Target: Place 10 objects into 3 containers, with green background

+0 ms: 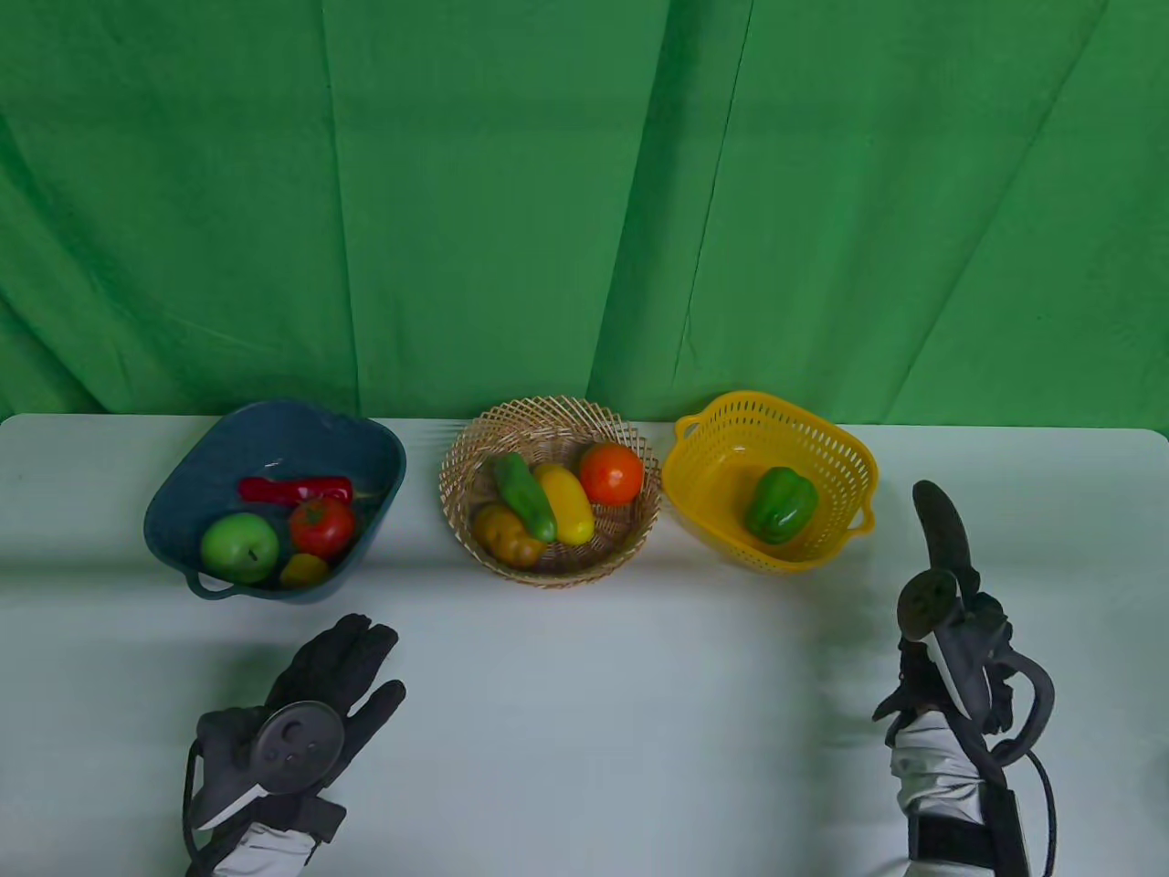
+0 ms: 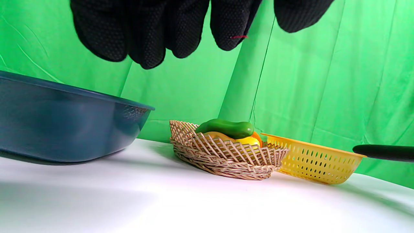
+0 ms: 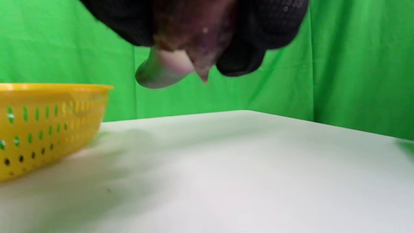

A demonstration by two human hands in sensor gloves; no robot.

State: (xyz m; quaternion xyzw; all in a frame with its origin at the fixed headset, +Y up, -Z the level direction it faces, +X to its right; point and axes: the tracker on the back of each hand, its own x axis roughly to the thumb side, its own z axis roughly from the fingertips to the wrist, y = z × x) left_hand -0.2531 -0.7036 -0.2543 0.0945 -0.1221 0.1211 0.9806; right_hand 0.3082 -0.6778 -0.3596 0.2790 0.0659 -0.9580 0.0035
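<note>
The right hand [image 1: 950, 639] grips a long dark vegetable [image 1: 939, 525], likely an eggplant. Its fingers [image 3: 278, 26] are wrapped around the lower end, and the free tip points away from the person, just beside the yellow basket [image 1: 858, 457]. That basket holds only a green pepper [image 1: 779, 504], while the blue bowl [image 1: 183, 493] and the wicker basket [image 1: 466, 457] each look to carry four pieces, so this is probably the tenth and last one. To finish well, I would carry the vegetable to the left over the near rim, tip it closer to level and lay it beside the pepper, not on top of it. A long piece dropped tip-first could lean on the wall and roll back out, or tilt a basket this light. Loosen the grip only once it rests on the bottom. The left hand [image 1: 320, 694] lies spread over the counter [image 1: 594, 713] near the blue bowl, fingers straight and holding nothing, so it could steady the yellow basket if it slides
</note>
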